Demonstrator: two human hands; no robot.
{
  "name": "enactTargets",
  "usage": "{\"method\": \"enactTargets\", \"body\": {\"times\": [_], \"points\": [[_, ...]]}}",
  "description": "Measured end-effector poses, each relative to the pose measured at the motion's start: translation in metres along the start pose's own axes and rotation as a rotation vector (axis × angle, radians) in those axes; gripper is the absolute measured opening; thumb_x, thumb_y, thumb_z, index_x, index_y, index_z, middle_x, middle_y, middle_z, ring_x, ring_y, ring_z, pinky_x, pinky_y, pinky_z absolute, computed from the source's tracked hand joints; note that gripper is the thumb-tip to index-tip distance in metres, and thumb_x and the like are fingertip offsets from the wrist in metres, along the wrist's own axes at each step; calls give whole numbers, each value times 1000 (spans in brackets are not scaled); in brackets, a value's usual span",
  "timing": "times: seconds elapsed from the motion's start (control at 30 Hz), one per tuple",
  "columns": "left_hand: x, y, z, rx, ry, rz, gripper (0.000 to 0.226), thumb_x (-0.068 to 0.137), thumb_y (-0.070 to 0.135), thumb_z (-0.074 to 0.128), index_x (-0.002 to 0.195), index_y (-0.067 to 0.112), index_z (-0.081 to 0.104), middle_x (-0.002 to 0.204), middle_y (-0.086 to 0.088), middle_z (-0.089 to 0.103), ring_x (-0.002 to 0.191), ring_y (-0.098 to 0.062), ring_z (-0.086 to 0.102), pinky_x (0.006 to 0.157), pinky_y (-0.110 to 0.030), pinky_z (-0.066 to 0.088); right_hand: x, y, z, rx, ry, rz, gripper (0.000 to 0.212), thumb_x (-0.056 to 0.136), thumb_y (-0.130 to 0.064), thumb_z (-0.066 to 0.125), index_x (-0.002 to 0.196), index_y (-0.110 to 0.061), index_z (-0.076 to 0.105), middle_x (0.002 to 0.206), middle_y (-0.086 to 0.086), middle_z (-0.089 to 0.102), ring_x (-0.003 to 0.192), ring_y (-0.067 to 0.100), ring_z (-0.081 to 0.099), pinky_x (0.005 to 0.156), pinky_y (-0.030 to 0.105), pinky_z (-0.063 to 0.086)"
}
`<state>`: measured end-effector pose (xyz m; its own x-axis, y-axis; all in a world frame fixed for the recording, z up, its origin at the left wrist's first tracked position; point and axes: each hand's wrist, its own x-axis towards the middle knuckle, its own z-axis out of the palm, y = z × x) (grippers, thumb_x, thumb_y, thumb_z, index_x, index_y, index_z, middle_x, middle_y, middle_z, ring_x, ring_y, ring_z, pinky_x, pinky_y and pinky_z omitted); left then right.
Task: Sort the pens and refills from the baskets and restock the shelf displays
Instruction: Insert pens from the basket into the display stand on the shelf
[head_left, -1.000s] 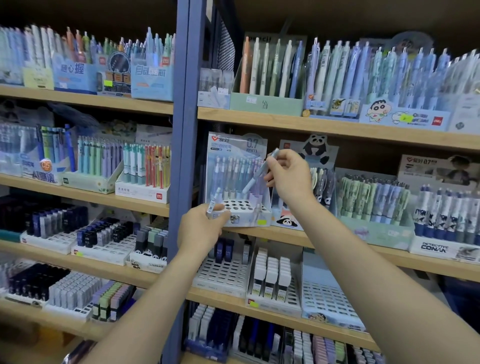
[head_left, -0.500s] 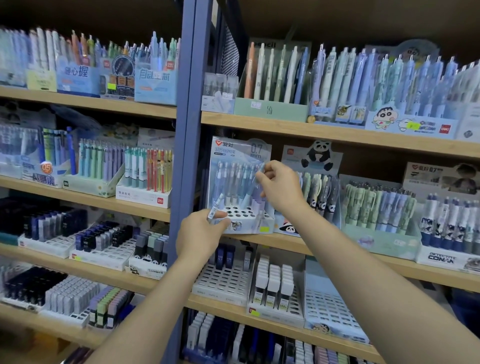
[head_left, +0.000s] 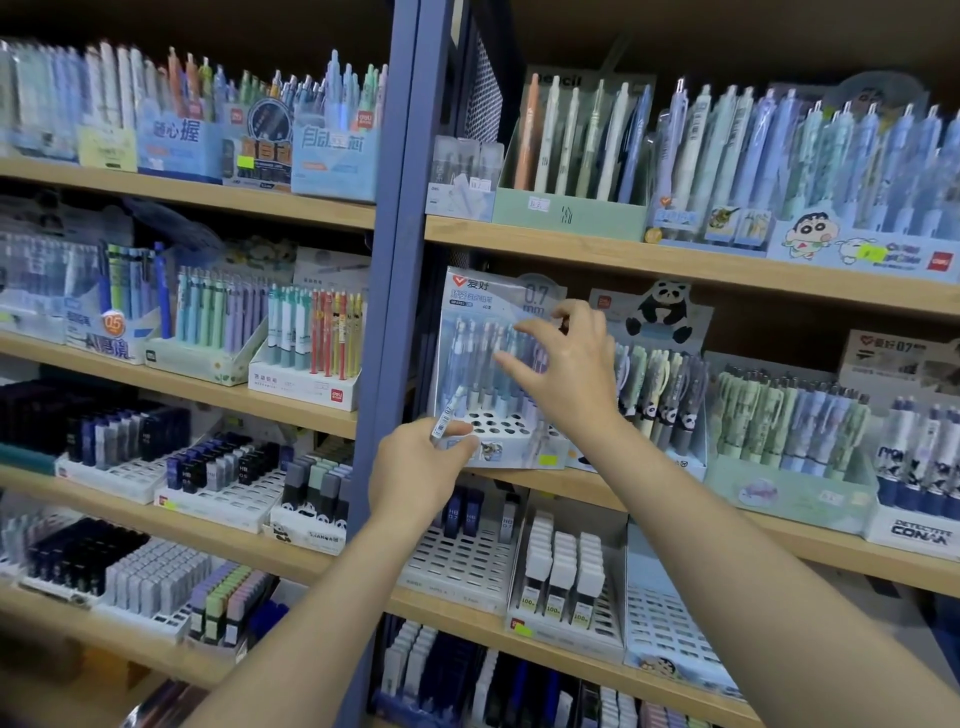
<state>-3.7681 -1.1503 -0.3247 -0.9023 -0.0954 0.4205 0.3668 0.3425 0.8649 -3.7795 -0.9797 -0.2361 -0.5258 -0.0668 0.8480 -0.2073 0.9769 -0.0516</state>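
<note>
A light-blue display box marked 0.7 mm stands on the middle shelf, right of the blue post. Pale blue pens fill its back rows, and the white base in front shows several vacant holes. My right hand hovers in front of the pens with fingers spread and nothing in it. My left hand sits at the box's lower left corner. It pinches a pale blue pen with a barcode label, tilted up and to the right.
A panda pen display and a green pen box stand to the right. Below are slotted refill trays and white refill cases. The blue upright post divides the shelves. More pen and lead displays fill the left side.
My right hand lowered its pen into the display box's rows and let go, its fingers now spread. My left hand stayed by the box's corner with its pen.
</note>
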Motion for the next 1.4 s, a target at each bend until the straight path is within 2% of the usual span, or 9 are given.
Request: {"method": "enactTargets", "body": {"times": [0.2,0.33,0.47,0.6,0.73,0.83,1.0,1.2,1.4], "points": [[1,1,-2,-13,-29,23,3,91,36,71,93,38,73,84,18,66,78,-2,61,70,-26,51,-6,-3,-7,85,-99,96,45,98,-54,48,134,-30,59,144,5,39,138,22,27,113,49,24],[2,9,-8,-108,-99,34,10,93,35,68,91,28,76,59,11,59,57,-11,54,60,-26,48,-13,-12,-24,255,89,22,26,97,-19,54,117,-13,70,108,2,58,104,18,52,91,39,45],[-1,34,-12,-125,-197,45,17,94,35,68,87,21,74,41,11,49,41,-4,46,44,-15,38,-19,-31,-56,870,-378,307,16,96,-22,61,99,-15,76,74,-1,69,62,13,61,60,29,48],[-7,51,-6,-57,-291,101,27,95,35,65,69,26,63,46,14,52,53,-9,48,55,-26,38,-29,-27,-57,849,-552,271,19,90,-31,73,96,-13,75,77,-4,72,65,10,61,58,30,47],[-16,52,3,-189,-276,132,13,96,36,64,100,25,58,79,0,63,62,-15,56,59,-29,45,-35,-11,-60,981,-449,405,14,92,-21,72,88,-8,70,75,2,68,59,15,57,52,25,47],[-18,52,5,-291,-239,147,6,99,25,61,99,19,58,78,-10,67,54,-16,62,50,-24,48,-37,-1,-61,1054,-325,551,15,93,-20,70,90,-6,68,81,10,67,61,16,63,54,25,52],[-18,52,13,-274,-158,186,7,100,21,61,94,20,65,82,-1,71,66,-11,67,58,-21,53,-37,0,-58,1150,-284,574,19,98,-15,63,95,3,64,86,11,69,74,23,73,75,35,61],[-4,24,15,166,1,384,21,97,27,65,115,20,71,117,7,67,116,-13,53,94,-24,33,-19,8,-56,920,7,535,12,100,-18,58,99,-13,69,87,6,72,76,20,73,75,38,63],[-4,8,23,501,84,480,22,97,39,60,112,30,74,118,12,68,120,-14,50,103,-34,14,-13,8,-40,671,36,419,13,98,-20,60,94,-11,69,84,3,69,83,22,68,75,47,60]]}}
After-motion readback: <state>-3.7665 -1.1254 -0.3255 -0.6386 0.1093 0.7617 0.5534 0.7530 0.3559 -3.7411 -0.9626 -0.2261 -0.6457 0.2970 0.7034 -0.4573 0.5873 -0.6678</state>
